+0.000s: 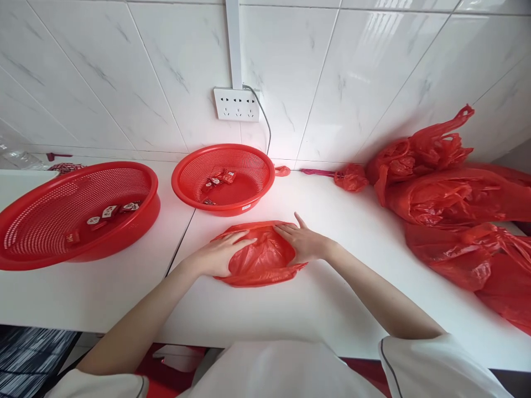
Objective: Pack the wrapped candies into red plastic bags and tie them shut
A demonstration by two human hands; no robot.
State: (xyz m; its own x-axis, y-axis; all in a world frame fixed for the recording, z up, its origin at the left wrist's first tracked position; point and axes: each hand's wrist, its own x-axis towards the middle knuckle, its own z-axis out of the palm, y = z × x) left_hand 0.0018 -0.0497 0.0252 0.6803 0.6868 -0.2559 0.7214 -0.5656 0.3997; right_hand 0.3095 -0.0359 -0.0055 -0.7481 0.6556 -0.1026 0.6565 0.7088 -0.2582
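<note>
A red plastic bag (265, 257) lies spread on the white counter in front of me, its rim forming a rough ring. My left hand (219, 255) rests on the bag's left side, fingers stretched out over the film and apart. On the right side, my right hand (306, 243) presses on the bag with fingers extended and one digit raised off it. Some fingertips are partly hidden by the film. Just beyond the bag stands a round red basket (249, 207) with several small red packets (224, 177) inside.
A larger red basket (116, 249) on the left holds several small packets (110, 211). Filled red bags (452, 193) are piled at the right. Against the tiled wall sit a small crumpled red bag (352, 177) and a power socket (236, 105) with a cable.
</note>
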